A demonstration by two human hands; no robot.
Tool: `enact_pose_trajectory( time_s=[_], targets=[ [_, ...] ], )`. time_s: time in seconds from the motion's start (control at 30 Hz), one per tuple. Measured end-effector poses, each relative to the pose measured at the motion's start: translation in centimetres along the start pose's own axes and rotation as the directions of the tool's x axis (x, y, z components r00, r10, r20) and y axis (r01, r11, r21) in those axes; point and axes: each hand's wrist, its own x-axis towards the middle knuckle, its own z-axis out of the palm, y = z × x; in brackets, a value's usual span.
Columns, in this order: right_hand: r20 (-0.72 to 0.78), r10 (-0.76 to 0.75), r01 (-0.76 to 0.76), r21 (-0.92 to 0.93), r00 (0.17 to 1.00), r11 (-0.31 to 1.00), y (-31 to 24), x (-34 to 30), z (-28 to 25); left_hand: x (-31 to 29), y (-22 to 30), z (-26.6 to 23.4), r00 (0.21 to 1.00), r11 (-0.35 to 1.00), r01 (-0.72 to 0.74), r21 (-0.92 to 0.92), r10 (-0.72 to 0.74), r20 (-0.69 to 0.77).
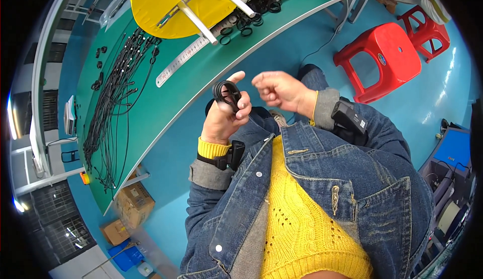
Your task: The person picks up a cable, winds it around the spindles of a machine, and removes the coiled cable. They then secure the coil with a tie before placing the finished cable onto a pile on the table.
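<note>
My left hand (225, 114) is closed around a small coil of black cable (227, 93), raised in front of the table's edge. Its loops stand up between the thumb and the curled fingers. To the right, my right hand (282, 89) is closed, its fingers curled in toward the palm. A small gap parts it from the coil. Whether anything sits inside its fingers is hidden. On the green table (166, 103) a long bundle of loose black cables (118, 78) lies to the left. Several black coiled loops (251, 17) lie at the far side, near a steel ruler (183, 60).
A yellow round disc (171, 2) with white posts stands over the far table. Two red stools, the nearer one (387, 60) and another (427, 32), are on the blue floor at right. Cardboard boxes (133, 206) sit beneath the left table end. A blue-topped grey case (450, 151) stands far right.
</note>
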Motion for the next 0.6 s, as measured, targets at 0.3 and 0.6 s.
enact_pose_trajectory(
  time_s=[0.3, 0.6],
  targets=[
    [0.004, -0.161, 0.161, -0.063, 0.987, 0.985, -2.8, 0.6, -0.7, -0.7, 0.1, -0.3, 0.975, 0.966, 0.135, -0.22, -0.169, -0.142],
    [0.261, -0.437, 0.406, -0.87, 0.861, 0.28, -2.1, 1.2, 2.1, -1.1, 0.2, -0.7, 0.959, 0.955, 0.243, 0.171, -0.21, -0.19]
  ],
)
